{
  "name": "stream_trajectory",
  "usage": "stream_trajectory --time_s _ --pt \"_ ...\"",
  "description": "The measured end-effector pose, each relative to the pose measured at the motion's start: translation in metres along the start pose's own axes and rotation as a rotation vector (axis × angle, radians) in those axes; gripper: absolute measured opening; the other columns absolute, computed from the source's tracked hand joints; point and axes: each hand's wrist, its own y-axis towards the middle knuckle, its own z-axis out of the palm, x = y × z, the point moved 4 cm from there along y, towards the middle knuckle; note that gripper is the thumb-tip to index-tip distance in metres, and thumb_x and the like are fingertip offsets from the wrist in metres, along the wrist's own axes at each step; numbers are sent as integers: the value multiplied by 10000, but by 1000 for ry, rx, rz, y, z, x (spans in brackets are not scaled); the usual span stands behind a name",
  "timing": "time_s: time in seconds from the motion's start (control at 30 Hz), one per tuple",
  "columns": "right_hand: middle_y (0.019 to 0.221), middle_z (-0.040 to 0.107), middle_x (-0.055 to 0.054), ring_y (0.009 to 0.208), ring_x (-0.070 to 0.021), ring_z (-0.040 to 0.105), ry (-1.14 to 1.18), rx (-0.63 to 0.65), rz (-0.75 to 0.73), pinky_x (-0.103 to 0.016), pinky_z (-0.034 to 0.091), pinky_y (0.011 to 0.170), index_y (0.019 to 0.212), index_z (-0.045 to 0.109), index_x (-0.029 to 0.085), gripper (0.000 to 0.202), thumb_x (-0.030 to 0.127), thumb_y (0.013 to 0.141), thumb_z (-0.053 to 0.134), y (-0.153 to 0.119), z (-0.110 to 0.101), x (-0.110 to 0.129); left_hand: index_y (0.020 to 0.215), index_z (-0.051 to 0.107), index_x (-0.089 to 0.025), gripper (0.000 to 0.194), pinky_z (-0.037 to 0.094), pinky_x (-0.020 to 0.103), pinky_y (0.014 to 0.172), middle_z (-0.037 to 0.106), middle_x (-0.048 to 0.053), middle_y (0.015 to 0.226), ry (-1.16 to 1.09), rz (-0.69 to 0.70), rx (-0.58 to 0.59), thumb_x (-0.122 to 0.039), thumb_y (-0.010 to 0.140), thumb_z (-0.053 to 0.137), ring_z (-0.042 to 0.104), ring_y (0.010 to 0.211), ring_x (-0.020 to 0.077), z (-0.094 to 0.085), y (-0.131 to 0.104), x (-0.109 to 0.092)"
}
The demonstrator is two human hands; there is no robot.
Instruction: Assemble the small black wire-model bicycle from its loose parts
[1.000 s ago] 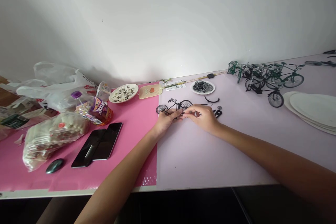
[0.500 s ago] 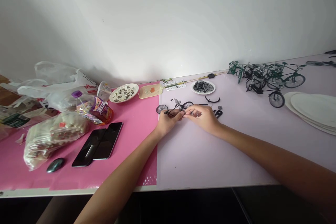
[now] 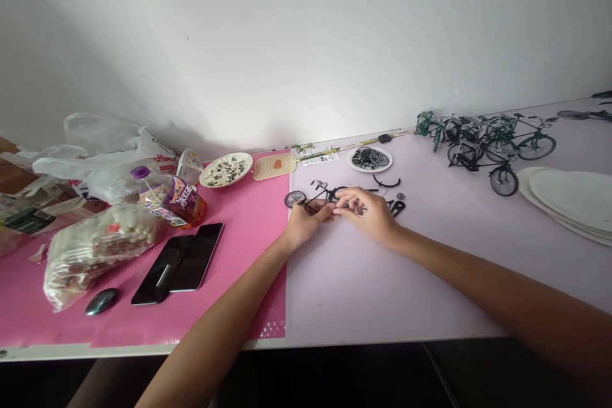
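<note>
A small black model bicycle (image 3: 320, 194) with silver handlebars stands between my hands, its spoked wheel showing at the left. My left hand (image 3: 306, 224) is closed on the lower frame, thumb pointing right. At the bicycle's right end my right hand (image 3: 370, 213) is pinched together, its fingertips close to the left thumb and partly covering that wheel. What lies between the right fingertips is too small to make out. Just beyond the right hand are a curved black strip (image 3: 387, 183), a small grey disc (image 3: 400, 196) and black flat parts (image 3: 398, 208).
A white plate of wheels and black parts (image 3: 388, 159) lies behind. Several finished model bicycles (image 3: 507, 137) and stacked white plates (image 3: 574, 201) are at right. Leftward are two phones (image 3: 196, 261), a mouse (image 3: 102, 301), a drink bottle (image 3: 176, 201), bags (image 3: 105, 229) and a dish of bits (image 3: 246, 166).
The right fingers have shifted slightly and curled in more at the bicycle's right wheel, covering more of it. The left hand and bicycle look nearly unmoved.
</note>
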Motion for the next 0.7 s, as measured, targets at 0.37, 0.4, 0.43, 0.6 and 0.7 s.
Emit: stream_trajectory --time_s 0.37,0.4,0.43,0.6,0.7 --pt "857 756 -56 723 -199 668 -40 -77 -83 -311 541 549 969 744 246 56 246 914 752 7 -10 8 866 752 -104 508 626 392 822 774 115 856 -114 -34 17 -582 731 856 768 845 264 -1 1 4" --pt "852 756 -58 725 -202 665 -39 -79 -89 -315 542 548 942 748 246 34 243 910 757 8 -10 9 853 747 -104 505 626 394 822 773 114 854 -117 -32 15 -580 728 858 768 844 263 -1 2 5" --pt "852 760 -60 729 -206 664 -37 -83 -93 -320 542 545 922 751 246 19 241 907 761 8 -11 9 845 743 -104 501 626 395 826 774 115 860 -120 -32 14 -577 727 860 769 845 263 -1 2 5" --pt "884 778 -67 792 -221 689 3 -115 -89 -329 569 561 941 774 249 44 234 900 770 8 -13 10 867 745 -107 493 627 394 846 786 123 926 -134 -40 24 -571 739 855 769 874 259 -1 0 4" --pt "890 782 -70 809 -222 701 29 -135 -73 -336 585 587 970 791 251 69 239 912 756 8 -14 9 882 750 -106 503 628 388 853 781 111 890 -140 -54 22 -572 729 863 769 881 259 -1 0 3"
